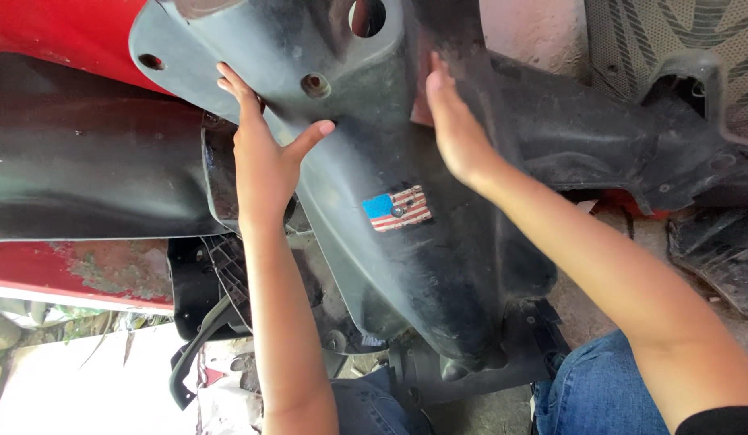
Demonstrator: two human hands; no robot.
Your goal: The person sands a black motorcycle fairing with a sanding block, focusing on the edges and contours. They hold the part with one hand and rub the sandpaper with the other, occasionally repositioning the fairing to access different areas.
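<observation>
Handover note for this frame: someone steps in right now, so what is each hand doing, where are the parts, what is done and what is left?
Left hand: open, flat against the left edge of the black plastic liner panel, thumb spread.
Right hand: open, palm pressing the panel's upper right ridge.
Panel: held up against the red car body; small flag sticker mid-panel.
Done: panel is raised and braced by both hands.
Left: the mounting holes in view look unfastened; I cannot tell whether other fixings hold. No tool or fastener in view.
</observation>
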